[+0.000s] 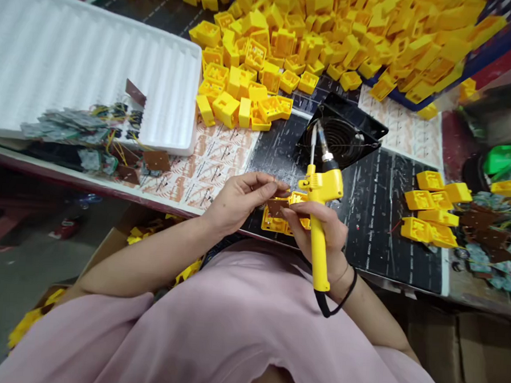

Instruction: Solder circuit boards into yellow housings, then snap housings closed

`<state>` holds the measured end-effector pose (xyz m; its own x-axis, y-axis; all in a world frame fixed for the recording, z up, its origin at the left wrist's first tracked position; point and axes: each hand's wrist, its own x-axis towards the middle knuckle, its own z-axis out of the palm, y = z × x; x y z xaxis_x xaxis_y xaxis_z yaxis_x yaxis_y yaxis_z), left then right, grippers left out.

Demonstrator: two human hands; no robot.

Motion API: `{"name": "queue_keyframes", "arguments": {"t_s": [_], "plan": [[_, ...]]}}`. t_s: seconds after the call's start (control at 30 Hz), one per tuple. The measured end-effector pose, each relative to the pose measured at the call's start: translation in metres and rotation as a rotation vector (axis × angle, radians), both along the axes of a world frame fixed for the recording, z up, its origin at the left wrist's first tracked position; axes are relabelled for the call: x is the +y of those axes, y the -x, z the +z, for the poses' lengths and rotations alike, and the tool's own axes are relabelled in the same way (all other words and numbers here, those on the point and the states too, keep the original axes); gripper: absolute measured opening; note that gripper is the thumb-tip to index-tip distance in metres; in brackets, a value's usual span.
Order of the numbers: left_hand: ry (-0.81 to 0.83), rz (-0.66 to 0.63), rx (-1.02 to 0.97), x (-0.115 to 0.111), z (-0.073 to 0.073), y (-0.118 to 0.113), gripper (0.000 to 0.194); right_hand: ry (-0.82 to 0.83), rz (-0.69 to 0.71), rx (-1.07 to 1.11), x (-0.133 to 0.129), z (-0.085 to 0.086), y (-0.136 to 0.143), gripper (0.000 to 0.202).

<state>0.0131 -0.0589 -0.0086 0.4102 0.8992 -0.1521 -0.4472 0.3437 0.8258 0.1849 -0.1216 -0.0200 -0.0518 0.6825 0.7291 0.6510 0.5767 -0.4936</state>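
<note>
A yellow soldering gun (319,240) lies across my right hand (328,227), its metal tip pointing away from me towards the fan. The thumb and fingers of that hand also reach to a small brown circuit board (277,207). My left hand (249,200) is closed in a pinch at the far edge of the same board; what is between its fingertips is too small to make out. Under the board, open yellow plastic housings (273,224) sit side by side at the table's near edge. A black cable (324,306) runs from the gun's handle near my right wrist.
Beyond my hands stands a black fan (344,133). A large heap of yellow housings (245,59) covers the back. At left, a white foam tray (160,55) holds wired circuit boards (70,126). More housings (434,206) and wired boards (492,244) lie at right.
</note>
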Motion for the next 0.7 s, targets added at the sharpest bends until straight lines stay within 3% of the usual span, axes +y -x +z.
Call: {"name": "queue_keyframes", "arguments": {"t_s": [0.23,0.37,0.53,0.6,0.7], "plan": [[-0.152,-0.155,0.373,0.007,0.002,0.010,0.049,-0.059,0.039,-0.072,0.003,-0.009,-0.013,0.026],[-0.187,-0.124,0.424,0.002,0.000,0.007,0.041,-0.064,0.036,-0.187,0.002,-0.009,-0.010,0.017],[-0.062,0.090,0.379,-0.004,-0.002,-0.004,0.021,0.020,0.003,-0.328,0.004,-0.013,-0.007,0.020],[0.028,0.141,0.286,-0.004,0.003,-0.012,0.028,0.025,-0.027,-0.418,0.006,-0.016,-0.006,0.026],[0.190,0.115,0.212,-0.002,0.014,-0.019,0.041,-0.040,-0.061,-0.532,0.009,-0.018,-0.005,0.029]]}}
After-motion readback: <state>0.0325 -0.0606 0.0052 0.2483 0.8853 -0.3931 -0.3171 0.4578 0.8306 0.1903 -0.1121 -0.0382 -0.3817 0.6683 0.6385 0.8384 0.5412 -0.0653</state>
